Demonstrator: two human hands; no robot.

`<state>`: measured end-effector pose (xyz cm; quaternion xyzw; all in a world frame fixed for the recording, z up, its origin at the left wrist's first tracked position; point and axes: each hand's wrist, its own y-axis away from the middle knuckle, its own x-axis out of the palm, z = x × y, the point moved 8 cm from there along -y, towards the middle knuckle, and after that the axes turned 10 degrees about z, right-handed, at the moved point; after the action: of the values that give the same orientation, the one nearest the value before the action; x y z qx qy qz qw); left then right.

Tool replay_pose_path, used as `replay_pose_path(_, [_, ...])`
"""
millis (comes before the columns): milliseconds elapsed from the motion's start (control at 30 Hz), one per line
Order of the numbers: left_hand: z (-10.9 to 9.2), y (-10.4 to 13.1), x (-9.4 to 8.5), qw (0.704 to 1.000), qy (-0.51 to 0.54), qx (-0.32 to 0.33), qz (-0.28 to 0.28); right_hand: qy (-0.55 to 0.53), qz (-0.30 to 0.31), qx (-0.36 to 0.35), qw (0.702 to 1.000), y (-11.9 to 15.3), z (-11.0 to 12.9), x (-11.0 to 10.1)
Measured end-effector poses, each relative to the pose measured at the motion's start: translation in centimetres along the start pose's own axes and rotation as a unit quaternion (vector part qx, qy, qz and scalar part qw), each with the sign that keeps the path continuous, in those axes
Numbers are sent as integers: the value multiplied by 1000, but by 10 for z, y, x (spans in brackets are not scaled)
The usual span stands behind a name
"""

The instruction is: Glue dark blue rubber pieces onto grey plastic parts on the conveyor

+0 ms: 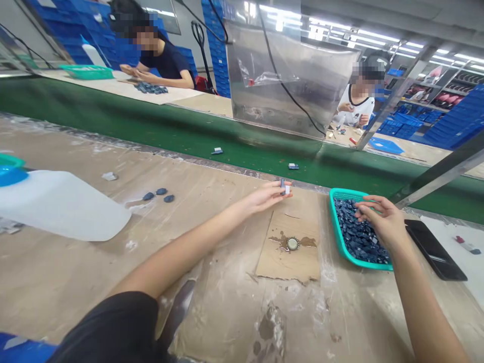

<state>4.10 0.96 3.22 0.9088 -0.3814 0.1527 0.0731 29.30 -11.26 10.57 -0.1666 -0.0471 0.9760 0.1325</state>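
Observation:
My left hand (264,196) reaches out toward the belt. Its fingers pinch a small blue-and-white plastic piece (286,189). Over the teal basket (335,229), my right hand (383,222) has its thumb and fingers drawn together, and whatever may lie between the fingertips is too small to name. Many small dark blue pieces (357,234) fill that basket. Between my arms, a metal bottle cap (292,244) sits on a wet-stained cardboard piece (280,264).
Two blue-and-white pieces, one nearer (293,166) and one farther (217,150), lie on the green belt (249,143). A white plastic bottle (75,204) lies left, near several dark blue pieces (161,191). A phone (434,249) is right of the basket. Two people sit across the belt.

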Motion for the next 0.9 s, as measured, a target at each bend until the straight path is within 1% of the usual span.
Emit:
replay_pose_path(33, [1,14,-4,997,80,-5,0,-21,26,0,999,3,7,14])
replay_pose_path(67, [1,26,-7,991,136,-9,-7,-31,51,6,998,5,11,28])
replay_pose_path(100, [1,36,-11,986,163,-12,-21,-37,70,16,997,8,13,41])
replay_pose_path(167, [-1,48,-21,979,191,-18,-65,-45,99,39,993,13,11,64])
replay_pose_path(233, [-3,52,-30,972,206,-27,-106,-35,135,54,989,13,4,85])
replay_pose_path(300, [-7,53,-33,970,209,-27,-118,15,174,48,983,13,1,102])
replay_pose_path(333, [-9,53,-30,972,203,-23,-112,49,190,37,980,14,2,108])
replay_pose_path(433, [-9,53,-14,985,159,-28,-62,148,228,-4,962,22,12,123])
replay_pose_path(533, [-3,54,0,995,89,-47,-17,240,278,-43,929,34,21,141])
replay_pose_path(600, [0,54,6,998,45,-43,7,299,298,-68,904,43,22,153])
replay_pose_path(667, [1,55,11,999,16,-39,25,356,292,-93,883,49,21,161])
replay_pose_path(733, [5,57,17,997,24,-54,41,394,274,-118,869,54,20,166])
replay_pose_path(833, [12,59,25,992,70,-87,63,401,274,-134,864,59,17,169])
replay_pose_path(900, [15,58,27,990,82,-91,66,394,281,-133,865,59,16,170])
